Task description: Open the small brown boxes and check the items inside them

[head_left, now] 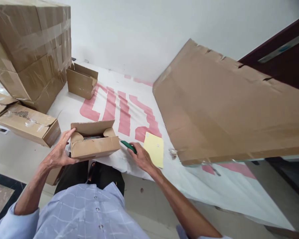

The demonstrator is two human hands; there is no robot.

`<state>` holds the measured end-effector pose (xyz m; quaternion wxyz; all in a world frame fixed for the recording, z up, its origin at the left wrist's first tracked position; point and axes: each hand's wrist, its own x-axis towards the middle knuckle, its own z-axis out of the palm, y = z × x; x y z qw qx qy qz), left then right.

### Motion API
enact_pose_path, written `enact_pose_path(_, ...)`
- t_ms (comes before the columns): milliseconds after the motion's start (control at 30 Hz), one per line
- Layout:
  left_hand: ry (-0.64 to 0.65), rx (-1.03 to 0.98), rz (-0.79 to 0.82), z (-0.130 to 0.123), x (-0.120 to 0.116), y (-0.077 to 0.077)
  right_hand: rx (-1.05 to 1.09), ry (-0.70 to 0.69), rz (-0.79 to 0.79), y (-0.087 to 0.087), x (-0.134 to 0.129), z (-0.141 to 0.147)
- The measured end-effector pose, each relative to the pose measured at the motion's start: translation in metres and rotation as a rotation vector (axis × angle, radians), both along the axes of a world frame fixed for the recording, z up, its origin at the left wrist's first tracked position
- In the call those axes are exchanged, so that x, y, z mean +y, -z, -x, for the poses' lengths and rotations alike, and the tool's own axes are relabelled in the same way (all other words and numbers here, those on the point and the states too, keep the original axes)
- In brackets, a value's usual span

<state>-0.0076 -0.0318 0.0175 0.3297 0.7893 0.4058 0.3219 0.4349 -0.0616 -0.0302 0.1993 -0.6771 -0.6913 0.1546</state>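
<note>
A small cardboard box [94, 148] stands at the near edge of the cloth-covered table, its lid flap raised at the back. Something dark shows inside, too small to tell. My left hand [61, 149] grips the box's left end, thumb low and fingers at the top corner. In my right hand [141, 156] is a green-handled cutter [128, 145], its tip pointing at the right end of the box. Just right of that hand lies a yellow sheet [154, 149] with small pale marks on it.
Large taped cartons [32, 49] rise at the left, with long closed boxes [30, 121] in front. An opened small box [82, 81] stands farther back. A big cardboard sheet [229, 109] leans at the right. Crumpled clear plastic [173, 153] lies near the yellow sheet.
</note>
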Motion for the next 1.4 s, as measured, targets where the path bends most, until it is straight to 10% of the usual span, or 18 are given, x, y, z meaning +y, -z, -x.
enact_pose_path(100, 0.010, 0.016, 0.038, 0.001, 0.003, -0.003, 0.069, 0.006, -0.047, 0.015, 0.001, 0.011)
enact_pose_path(267, 0.029, -0.039, 0.088, 0.002, 0.009, -0.002, 0.123, -0.209, -0.375, -0.054, 0.024, 0.055)
enact_pose_path(433, 0.040, -0.077, 0.120, 0.001, 0.013, -0.001, -0.037, -0.674, -0.320, -0.098, 0.033, 0.109)
enact_pose_path(700, 0.089, -0.073, 0.162, 0.009, 0.014, 0.006, -0.248, -0.708, -0.604, -0.081, -0.017, 0.117)
enact_pose_path(933, 0.204, -0.169, 0.381, 0.026, 0.014, -0.009, 0.045, -0.707, -0.433, -0.071, -0.026, 0.115)
enact_pose_path(1200, -0.248, 0.104, 0.161, -0.037, -0.004, -0.028, -0.289, -0.757, -0.349, -0.081, 0.000, 0.120)
enact_pose_path(1400, -0.330, 0.216, 0.105, -0.055, -0.009, -0.037, -0.525, -0.602, -0.479, -0.099, 0.007, 0.106)
